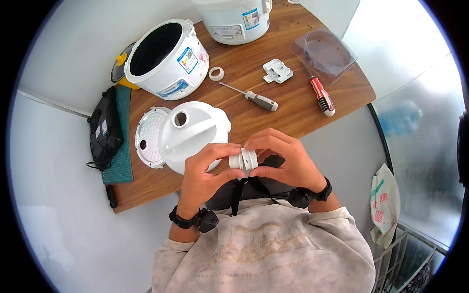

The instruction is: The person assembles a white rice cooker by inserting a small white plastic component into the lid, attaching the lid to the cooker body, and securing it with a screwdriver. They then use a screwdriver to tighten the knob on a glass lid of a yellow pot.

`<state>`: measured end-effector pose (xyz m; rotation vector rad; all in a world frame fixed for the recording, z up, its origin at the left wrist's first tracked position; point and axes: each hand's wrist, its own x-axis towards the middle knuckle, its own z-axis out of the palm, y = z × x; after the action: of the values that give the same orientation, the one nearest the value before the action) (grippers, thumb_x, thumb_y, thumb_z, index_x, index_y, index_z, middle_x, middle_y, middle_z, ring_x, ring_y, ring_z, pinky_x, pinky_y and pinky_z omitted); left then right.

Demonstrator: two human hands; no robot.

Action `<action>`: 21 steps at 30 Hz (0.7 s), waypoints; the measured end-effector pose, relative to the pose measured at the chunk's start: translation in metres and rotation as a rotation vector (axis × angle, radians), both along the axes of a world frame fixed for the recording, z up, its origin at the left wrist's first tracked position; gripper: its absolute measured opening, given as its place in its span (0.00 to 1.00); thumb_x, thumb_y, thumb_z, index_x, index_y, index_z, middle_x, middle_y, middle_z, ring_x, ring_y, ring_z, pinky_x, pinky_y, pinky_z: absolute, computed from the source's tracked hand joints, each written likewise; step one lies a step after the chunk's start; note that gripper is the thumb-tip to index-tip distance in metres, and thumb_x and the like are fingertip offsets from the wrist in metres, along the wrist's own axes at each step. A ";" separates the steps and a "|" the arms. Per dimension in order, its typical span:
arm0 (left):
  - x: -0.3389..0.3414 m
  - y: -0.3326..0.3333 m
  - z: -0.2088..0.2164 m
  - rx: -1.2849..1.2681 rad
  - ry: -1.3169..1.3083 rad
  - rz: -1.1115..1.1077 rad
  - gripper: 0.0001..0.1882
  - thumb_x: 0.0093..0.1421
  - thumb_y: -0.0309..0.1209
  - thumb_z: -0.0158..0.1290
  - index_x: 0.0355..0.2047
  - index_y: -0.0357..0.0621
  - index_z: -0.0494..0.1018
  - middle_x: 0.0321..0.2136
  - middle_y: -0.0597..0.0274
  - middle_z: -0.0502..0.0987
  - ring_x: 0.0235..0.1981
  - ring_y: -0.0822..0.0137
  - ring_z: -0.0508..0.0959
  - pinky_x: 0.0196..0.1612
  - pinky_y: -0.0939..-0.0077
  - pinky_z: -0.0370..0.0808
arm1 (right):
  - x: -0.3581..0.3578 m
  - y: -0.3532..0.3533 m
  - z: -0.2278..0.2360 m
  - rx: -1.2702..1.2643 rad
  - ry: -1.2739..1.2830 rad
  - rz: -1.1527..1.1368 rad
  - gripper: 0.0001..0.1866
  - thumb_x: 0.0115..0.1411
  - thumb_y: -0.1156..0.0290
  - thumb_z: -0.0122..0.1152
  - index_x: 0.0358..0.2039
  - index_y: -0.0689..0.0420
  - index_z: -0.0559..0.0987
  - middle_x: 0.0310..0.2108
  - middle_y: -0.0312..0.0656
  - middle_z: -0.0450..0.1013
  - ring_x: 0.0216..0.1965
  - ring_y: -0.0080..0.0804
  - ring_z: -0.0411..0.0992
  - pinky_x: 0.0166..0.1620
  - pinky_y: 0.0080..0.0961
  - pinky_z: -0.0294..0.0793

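Observation:
In front of my body, just off the table's near edge, I hold a small white cylindrical plastic part (pixel 243 159), which looks like a rice cooker steam valve. My left hand (pixel 207 166) grips its left end between thumb and fingers. The right end is pinched by my right hand (pixel 288 156); a narrow slot shows on the side between them. Close beyond my left hand lies a white rice cooker lid (pixel 193 141) with a round hole and a raised handle bar. Partly under that lid rests a round perforated inner plate (pixel 147 133).
An open white rice cooker (pixel 188 80) and another cooker (pixel 234 24) stand at the back. On the wooden table (pixel 239 127) lie a tape roll (pixel 216 73), a grey screwdriver (pixel 261 100), a red screwdriver (pixel 321 96), a white bracket (pixel 278 71) and a clear tray (pixel 337 66).

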<state>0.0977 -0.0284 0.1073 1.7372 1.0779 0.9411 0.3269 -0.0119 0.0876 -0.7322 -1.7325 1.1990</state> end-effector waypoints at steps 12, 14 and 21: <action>0.014 -0.008 -0.002 -0.008 -0.161 0.121 0.24 0.51 0.24 0.69 0.45 0.36 0.69 0.48 0.41 0.78 0.48 0.60 0.81 0.49 0.67 0.82 | -0.008 -0.005 -0.005 0.109 0.046 -0.137 0.24 0.48 0.83 0.72 0.47 0.58 0.77 0.49 0.42 0.74 0.37 0.29 0.79 0.40 0.23 0.82; 0.014 -0.008 -0.003 0.006 -0.170 0.126 0.24 0.51 0.24 0.68 0.45 0.36 0.69 0.48 0.40 0.78 0.48 0.59 0.81 0.49 0.67 0.82 | -0.010 -0.005 -0.009 0.204 0.025 -0.170 0.25 0.47 0.83 0.72 0.48 0.58 0.77 0.50 0.43 0.73 0.36 0.29 0.79 0.40 0.23 0.82; 0.014 -0.008 -0.004 0.217 -0.134 0.029 0.18 0.51 0.20 0.67 0.41 0.39 0.72 0.48 0.44 0.79 0.47 0.58 0.82 0.46 0.69 0.82 | -0.001 -0.004 -0.008 -0.110 0.197 -0.025 0.27 0.48 0.75 0.76 0.49 0.61 0.77 0.42 0.43 0.78 0.40 0.31 0.81 0.43 0.26 0.83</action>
<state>0.1119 -0.0363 0.1036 1.8070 0.9450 1.2129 0.3255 -0.0162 0.0793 -0.6741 -1.5009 1.3123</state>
